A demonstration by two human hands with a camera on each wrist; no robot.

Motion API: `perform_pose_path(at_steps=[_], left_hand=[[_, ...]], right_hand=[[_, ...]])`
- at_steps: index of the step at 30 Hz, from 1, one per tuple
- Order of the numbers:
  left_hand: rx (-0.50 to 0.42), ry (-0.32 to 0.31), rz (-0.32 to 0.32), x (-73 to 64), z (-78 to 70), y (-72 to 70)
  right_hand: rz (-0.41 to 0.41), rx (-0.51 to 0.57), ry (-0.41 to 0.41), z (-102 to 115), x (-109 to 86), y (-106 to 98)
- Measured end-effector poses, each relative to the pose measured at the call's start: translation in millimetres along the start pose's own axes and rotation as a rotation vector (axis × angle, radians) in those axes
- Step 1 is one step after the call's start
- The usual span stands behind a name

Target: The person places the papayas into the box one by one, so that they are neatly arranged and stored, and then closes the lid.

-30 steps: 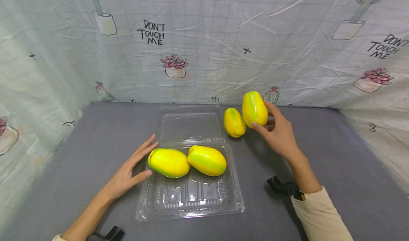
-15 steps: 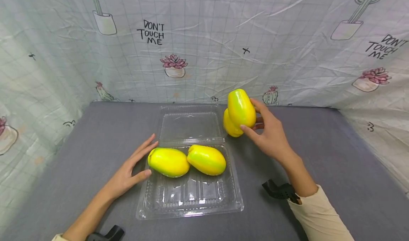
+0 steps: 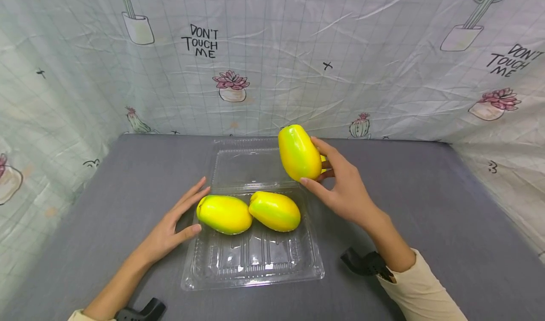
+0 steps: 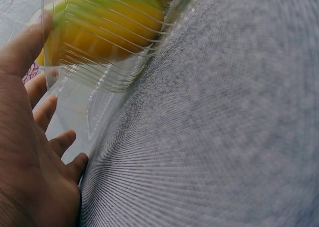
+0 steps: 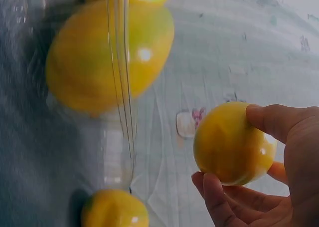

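Observation:
My right hand (image 3: 347,193) grips a yellow-green papaya (image 3: 300,155), raised over the right part of the clear lid (image 3: 251,167). In the right wrist view, thumb and fingers wrap that papaya (image 5: 234,144) from opposite sides. Two more papayas, a left one (image 3: 224,214) and a right one (image 3: 274,211), lie side by side in the back half of the clear plastic container (image 3: 255,269). My left hand (image 3: 172,226) rests at the container's left wall, fingers extended and holding nothing. The left wrist view shows its fingertips right at the clear rim (image 4: 52,47).
Behind the right hand another papaya (image 5: 115,209) lies on the grey table (image 3: 426,207), mostly hidden in the head view. A printed cloth curtain (image 3: 272,65) stands along the table's back edge. Each wrist wears a black camera mount, one on the right (image 3: 368,264).
My right hand has carried its papaya leftward, passing in front of the papaya on the table, to over the lid. The left hand and the papayas in the container have stayed put.

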State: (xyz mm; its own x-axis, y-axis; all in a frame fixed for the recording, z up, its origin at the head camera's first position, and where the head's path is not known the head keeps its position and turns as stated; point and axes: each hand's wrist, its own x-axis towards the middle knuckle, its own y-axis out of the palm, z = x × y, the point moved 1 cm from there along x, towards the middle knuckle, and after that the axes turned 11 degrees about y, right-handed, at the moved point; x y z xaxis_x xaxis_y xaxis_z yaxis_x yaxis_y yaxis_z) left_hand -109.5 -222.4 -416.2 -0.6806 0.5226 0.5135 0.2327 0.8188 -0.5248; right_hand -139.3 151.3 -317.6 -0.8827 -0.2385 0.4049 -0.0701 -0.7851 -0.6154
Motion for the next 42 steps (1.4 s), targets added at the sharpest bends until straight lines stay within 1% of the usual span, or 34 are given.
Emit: perform_pose_path(at_steps=[3, 7, 14, 23, 29, 35, 38, 42], left_hand=[[0.001, -0.002, 0.004, 1.0, -0.3, -0.3], [-0.004, 0.007, 0.002, 2.4, -1.4, -0.2], [-0.007, 0.027, -0.009, 1.4, -2.5, -1.5], [-0.007, 0.036, -0.003, 1.6, -1.5, -2.0], [-0.004, 0.018, 0.006, 1.0, -0.3, -2.2], [0.0, 0.014, 0.005, 1.7, -1.4, -2.6], [0.004, 0.002, 0.008, 2.0, -2.5, -2.9], [0.001, -0.009, 0.012, 2.3, -3.2, -2.9]], right_hand=[[0.032, 0.044, -0.005, 4.5, -2.5, 3.8], [0.08, 0.096, 0.008, 9.0, -6.0, 9.5], [0.156, 0.131, -0.007, 21.1, -8.8, 21.2], [0.232, 0.162, -0.125, 34.9, -15.3, 36.9], [0.291, 0.184, -0.142, 40.8, -22.3, 46.6], [0.348, 0.212, -0.169, 45.3, -27.8, 56.1], [0.377, 0.228, -0.214, 48.3, -29.9, 59.7], [0.392, 0.189, -0.307, 51.4, -32.3, 62.9]])
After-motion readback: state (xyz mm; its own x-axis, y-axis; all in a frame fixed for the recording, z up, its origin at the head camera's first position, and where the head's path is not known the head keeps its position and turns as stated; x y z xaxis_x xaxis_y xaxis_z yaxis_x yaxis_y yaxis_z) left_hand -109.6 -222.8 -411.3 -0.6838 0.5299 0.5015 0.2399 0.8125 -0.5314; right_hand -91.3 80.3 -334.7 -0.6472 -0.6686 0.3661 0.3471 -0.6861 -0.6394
